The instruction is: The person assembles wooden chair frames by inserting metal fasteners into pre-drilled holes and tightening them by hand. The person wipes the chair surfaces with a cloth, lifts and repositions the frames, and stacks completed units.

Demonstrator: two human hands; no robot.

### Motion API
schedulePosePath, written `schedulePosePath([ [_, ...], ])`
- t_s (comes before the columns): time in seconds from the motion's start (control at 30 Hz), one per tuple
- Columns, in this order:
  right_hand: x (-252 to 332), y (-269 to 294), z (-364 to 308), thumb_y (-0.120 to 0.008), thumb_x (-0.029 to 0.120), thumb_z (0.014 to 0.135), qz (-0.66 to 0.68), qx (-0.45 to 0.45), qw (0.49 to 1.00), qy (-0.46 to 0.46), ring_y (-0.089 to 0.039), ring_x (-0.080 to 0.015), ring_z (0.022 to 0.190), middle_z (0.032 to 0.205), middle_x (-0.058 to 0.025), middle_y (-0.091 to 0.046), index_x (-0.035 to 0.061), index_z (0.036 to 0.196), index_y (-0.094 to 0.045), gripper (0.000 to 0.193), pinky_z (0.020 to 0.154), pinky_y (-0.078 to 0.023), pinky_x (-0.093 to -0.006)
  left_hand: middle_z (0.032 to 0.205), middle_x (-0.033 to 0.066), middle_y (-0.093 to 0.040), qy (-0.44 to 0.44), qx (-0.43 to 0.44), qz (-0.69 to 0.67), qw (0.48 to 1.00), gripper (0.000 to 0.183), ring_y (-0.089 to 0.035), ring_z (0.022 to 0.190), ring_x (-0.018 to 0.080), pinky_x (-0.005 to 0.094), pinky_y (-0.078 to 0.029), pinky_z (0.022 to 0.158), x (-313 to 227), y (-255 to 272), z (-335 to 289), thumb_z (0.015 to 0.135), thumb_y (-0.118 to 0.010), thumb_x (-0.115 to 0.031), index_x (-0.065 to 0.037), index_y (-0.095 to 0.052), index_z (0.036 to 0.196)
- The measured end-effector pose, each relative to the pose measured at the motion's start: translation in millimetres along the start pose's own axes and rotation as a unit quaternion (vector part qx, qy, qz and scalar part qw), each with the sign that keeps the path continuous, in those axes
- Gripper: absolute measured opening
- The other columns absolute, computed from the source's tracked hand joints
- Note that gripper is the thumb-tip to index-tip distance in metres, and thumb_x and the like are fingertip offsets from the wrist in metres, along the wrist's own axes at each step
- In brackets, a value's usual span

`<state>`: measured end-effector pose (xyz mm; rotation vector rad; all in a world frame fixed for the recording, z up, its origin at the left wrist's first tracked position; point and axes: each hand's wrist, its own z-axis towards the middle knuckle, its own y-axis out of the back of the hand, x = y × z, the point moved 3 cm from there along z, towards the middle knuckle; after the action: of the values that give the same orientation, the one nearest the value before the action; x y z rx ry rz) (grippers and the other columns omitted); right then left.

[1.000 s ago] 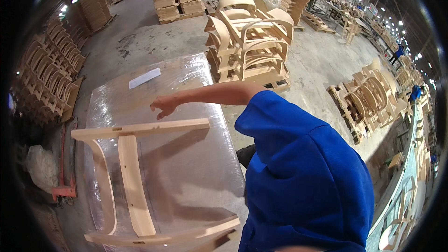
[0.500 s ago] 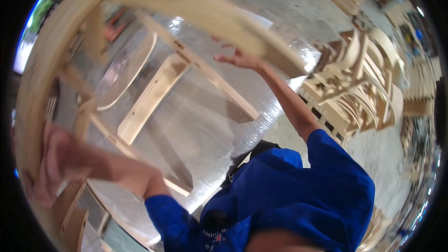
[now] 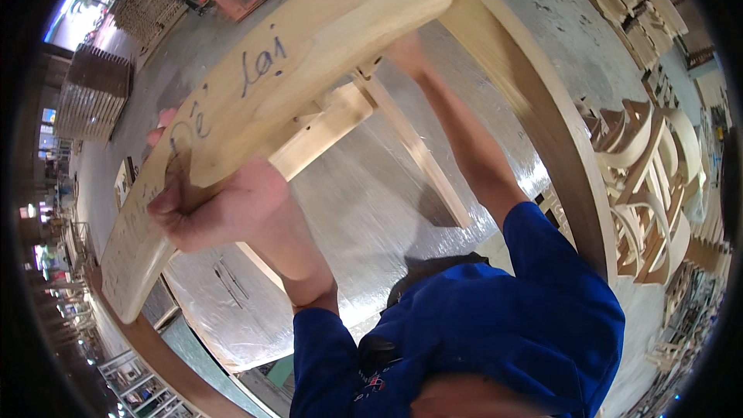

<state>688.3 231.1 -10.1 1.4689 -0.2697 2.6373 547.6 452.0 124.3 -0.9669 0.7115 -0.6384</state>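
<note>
A pale wooden chair frame [image 3: 422, 147] is tilted up before me, its broad back rail [image 3: 333, 19] with dark handwriting facing me. My left hand [image 3: 232, 201] is closed round the lower edge of this rail, thumb across its front and fingertips showing past the far edge. My right hand [image 3: 405, 53] reaches behind the rail's right end; it is blurred and its fingers are hidden. Below the rail show a flat cross rail [image 3: 325, 131] and a straight leg [image 3: 422, 159]. A curved side piece [image 3: 542, 120] runs from the rail's right end down past my right arm.
Under the chair frame is a table [image 3: 340, 209] wrapped in shiny clear film. Curved wooden parts [image 3: 646, 186] are piled to the right, with stacked wood [image 3: 638, 15] farther back. An orange pallet jack [image 3: 232, 0] and slatted stacks [image 3: 97, 93] stand at the far left.
The chair frame has turned, bringing the broad rail's written face toward me. My left hand has moved up and right onto that rail. My right hand has gone farther up, behind it.
</note>
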Motion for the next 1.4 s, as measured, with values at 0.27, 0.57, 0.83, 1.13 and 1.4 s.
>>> schedulePosePath([
  [0.27, -56.8, -34.5, 31.3, -0.068, 0.019, 0.070, 0.012, 0.069, 0.997, -0.014, -0.063, -0.0145, 0.066, 0.072, -0.0041, -0.067, 0.0027, 0.085, -0.067, 0.022, 0.063, -0.050, -0.0313, 0.106, 0.0269, -0.053, -0.140, -0.076, 0.212, 0.964, 0.038, -0.056, 0.105, 0.0336, 0.0472, -0.051, 0.089, 14.6, 52.2, 79.6, 0.091, -0.050, -0.028, 0.010, -0.047, 0.099],
  [0.57, -84.9, -28.7, 33.9, -0.056, 0.013, 0.083, 0.024, 0.076, 0.995, -0.064, -0.064, -0.0192, 0.075, 0.083, -0.0110, -0.066, -0.0016, 0.093, -0.064, 0.019, 0.070, -0.051, -0.0320, 0.099, 0.0130, -0.049, -0.488, -0.046, 0.804, 0.336, 0.051, -0.054, 0.085, 0.0242, 0.0340, -0.047, 0.085, -112.2, 179.3, 27.3, 0.079, -0.072, -0.014, 0.004, -0.040, 0.115],
  [0.83, -84.9, -41.1, 27.1, -0.053, 0.012, 0.088, -0.165, 0.143, 0.964, 0.151, -0.063, -0.0204, 0.088, 0.099, -0.0121, -0.065, -0.0031, 0.103, -0.062, 0.023, 0.080, -0.050, -0.0310, 0.095, 0.0130, -0.062, -0.158, -0.008, 0.695, 0.701, 0.034, -0.060, 0.088, 0.0211, 0.0321, -0.047, 0.084, -219.1, 335.8, 109.6, 0.079, -0.063, -0.014, 0.009, -0.056, 0.103],
  [1.13, -120.2, -0.9, 55.5, -0.055, 0.018, 0.089, -0.261, 0.140, 0.952, 0.078, -0.057, -0.0258, 0.103, 0.114, -0.0125, -0.060, 0.0005, 0.114, -0.059, 0.030, 0.088, -0.046, -0.0360, 0.083, 0.0047, -0.064, -0.123, -0.016, 0.688, 0.715, 0.018, -0.059, 0.071, 0.0147, 0.0265, -0.047, 0.066, -205.2, 340.5, 113.0, 0.075, -0.066, -0.006, 0.002, -0.062, 0.090],
  [1.4, -119.5, 18.2, 46.8, -0.059, 0.020, 0.088, -0.473, 0.063, 0.755, 0.448, -0.059, -0.0274, 0.099, 0.113, -0.0128, -0.061, 0.0022, 0.116, -0.059, 0.032, 0.084, -0.049, -0.0378, 0.140, 0.0246, -0.034, 0.160, -0.304, 0.939, 0.018, 0.098, -0.032, 0.128, 0.0449, 0.0507, -0.023, 0.108, -384.3, 485.3, -9.6, 0.071, -0.062, -0.068, -0.004, -0.032, 0.140],
])
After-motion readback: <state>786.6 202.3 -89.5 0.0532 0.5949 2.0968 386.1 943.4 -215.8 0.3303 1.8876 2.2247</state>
